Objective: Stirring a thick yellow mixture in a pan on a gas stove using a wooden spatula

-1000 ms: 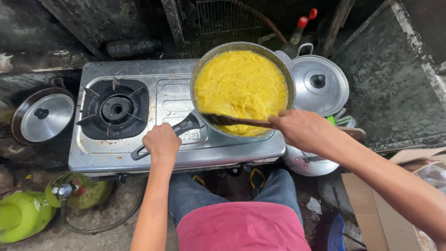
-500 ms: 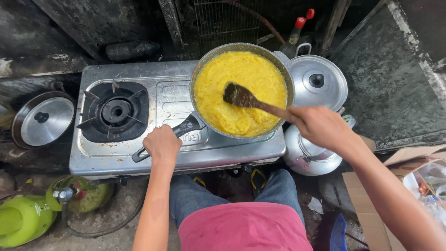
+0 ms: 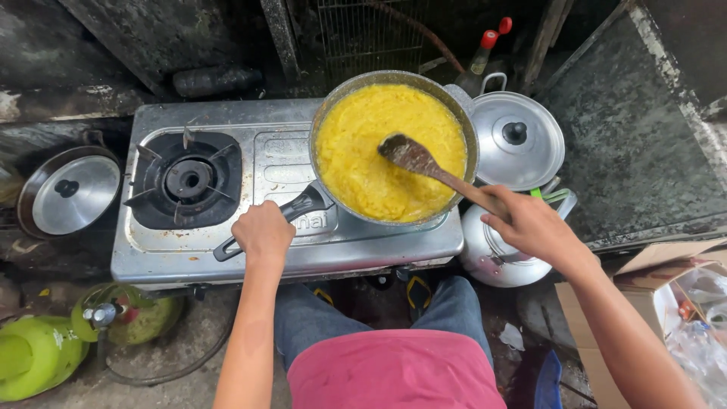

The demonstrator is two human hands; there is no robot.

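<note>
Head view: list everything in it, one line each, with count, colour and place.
Stove: one, steel, two burners, centre.
Pan: one, grey, black handle, on the right burner.
Yellow mash: fills the pan.
Wooden spoon: one, brown, bowl in the mash.
Lidded pot: one, silver, right of the pan.
Kettle: one, silver, below that pot.
Lid: one, silver, black knob, left of the stove.
Gas cylinder: green, bottom left.
Cardboard box: one, brown, bottom right.
Left hand: grips the pan handle.
Right hand: holds the spoon.
</note>
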